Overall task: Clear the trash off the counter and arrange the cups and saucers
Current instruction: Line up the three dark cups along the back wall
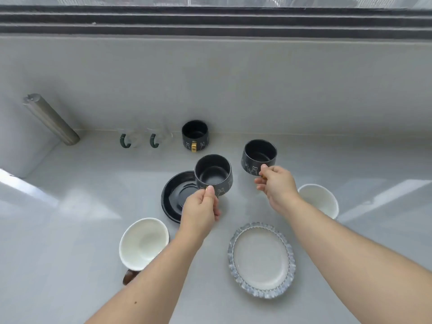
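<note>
My left hand (201, 209) grips the gold handle of a black cat-print cup (213, 174), held above the right edge of a black saucer (174, 197). My right hand (274, 183) holds a second black cat-print cup (259, 155) by its handle, lifted off the counter to the right. A third black cup (195, 134) with a gold handle stands by the back wall. Two clear glass cups with green handles (124, 141) (153, 140) stand to its left. A white cup with a brown handle (142, 246) sits near left, another white cup (319, 199) sits right.
An oval ruffled grey plate (261, 259) lies near the front between my forearms. A metal pipe (50, 119) rises at the back left corner. The grey counter (70, 230) ends at a wall behind, with a window track above.
</note>
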